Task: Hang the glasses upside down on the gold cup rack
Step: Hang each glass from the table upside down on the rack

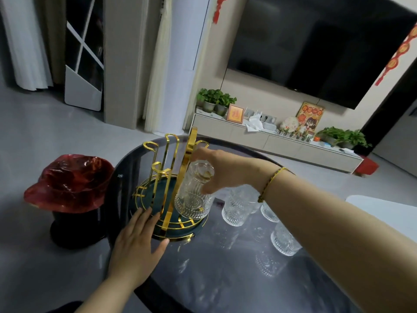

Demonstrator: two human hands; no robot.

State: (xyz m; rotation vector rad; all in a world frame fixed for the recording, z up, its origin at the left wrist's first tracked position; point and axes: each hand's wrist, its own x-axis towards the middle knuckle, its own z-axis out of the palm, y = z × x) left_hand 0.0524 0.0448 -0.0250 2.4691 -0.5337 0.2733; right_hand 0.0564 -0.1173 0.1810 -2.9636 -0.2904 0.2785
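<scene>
**Seating a glass on the rack**

Nearest the camera, the left hand (137, 241) lies flat on the rim of the gold rack (171, 181), fingers spread and gripping nothing — it looks like a brace. The right hand (222, 171) has its fingers clamped on an upside-down glass (194, 195), low over the rack's green tray at its right side. Three more glasses (234, 211) stand near the counter's (225, 279) right edge. To do this well, I would keep the glass upright and mouth-down, centre it over a prong, lower slowly, and release only once it hangs steady — glass on metal chips easily.
</scene>
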